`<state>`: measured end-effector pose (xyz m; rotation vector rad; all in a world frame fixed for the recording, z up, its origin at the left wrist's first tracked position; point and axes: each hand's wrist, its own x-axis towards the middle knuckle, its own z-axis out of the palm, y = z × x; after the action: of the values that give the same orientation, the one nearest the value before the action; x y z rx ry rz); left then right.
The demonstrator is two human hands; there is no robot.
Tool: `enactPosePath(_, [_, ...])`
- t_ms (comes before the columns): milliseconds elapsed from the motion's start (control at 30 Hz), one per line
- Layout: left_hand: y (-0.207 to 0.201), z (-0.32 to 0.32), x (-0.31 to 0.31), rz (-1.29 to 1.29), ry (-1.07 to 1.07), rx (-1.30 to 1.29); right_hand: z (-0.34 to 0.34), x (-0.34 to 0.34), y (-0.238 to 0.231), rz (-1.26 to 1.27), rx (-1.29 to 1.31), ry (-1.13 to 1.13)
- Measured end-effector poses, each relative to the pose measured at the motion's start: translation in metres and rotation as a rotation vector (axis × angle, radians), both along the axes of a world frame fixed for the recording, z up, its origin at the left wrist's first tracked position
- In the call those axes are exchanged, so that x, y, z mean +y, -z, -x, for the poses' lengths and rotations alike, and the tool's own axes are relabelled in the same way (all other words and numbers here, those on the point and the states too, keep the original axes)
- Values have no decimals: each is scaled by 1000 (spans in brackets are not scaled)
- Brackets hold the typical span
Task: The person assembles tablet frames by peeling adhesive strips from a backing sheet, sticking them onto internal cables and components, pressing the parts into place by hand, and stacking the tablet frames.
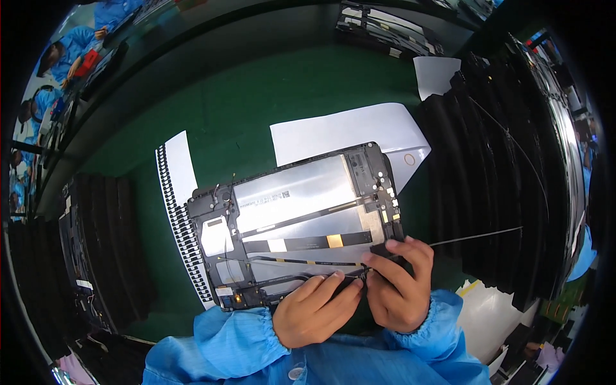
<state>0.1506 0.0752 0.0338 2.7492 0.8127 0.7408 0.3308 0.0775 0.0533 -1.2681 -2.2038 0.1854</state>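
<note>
An opened tablet (pixel 298 199) lies tilted in front of me, its silver battery, ribbon cables and black frame exposed. My left hand (pixel 319 310) closes on its near edge, fingertips just over the rim. At the near right corner my right hand (pixel 403 282) grips the tablet, with index finger and thumb pressed close to the edge. Whether a small part sits between those fingers is hidden. A thin grey cable (pixel 478 236) runs rightward from beside my right hand.
White sheets (pixel 346 128) lie on the green mat (pixel 231 115) behind the tablet. To its left is a strip of small black pieces on white backing (pixel 183 218). Black stacked trays stand left (pixel 112 244) and right (pixel 494 179). Another opened device (pixel 388 29) rests at the back.
</note>
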Motion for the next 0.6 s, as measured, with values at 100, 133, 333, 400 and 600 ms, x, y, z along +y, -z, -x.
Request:
enactPosePath(100, [-2, -2, -1, 14, -17, 20, 1, 5, -4, 21, 38, -88])
enactPosePath(133, [0, -3, -2, 9, -14, 14, 2, 5, -4, 16, 31, -85])
enactPosePath(333, [-9, 5, -10, 139, -68, -127, -8, -9, 15, 136, 379, 104])
enactPosePath(400, [-19, 21, -23, 191, -85, -136, -11, -17, 20, 130, 402, 186])
enactPosePath(600, [-24, 79, -53, 130, -573, -268, 4, -19, 14, 28, 445, 281])
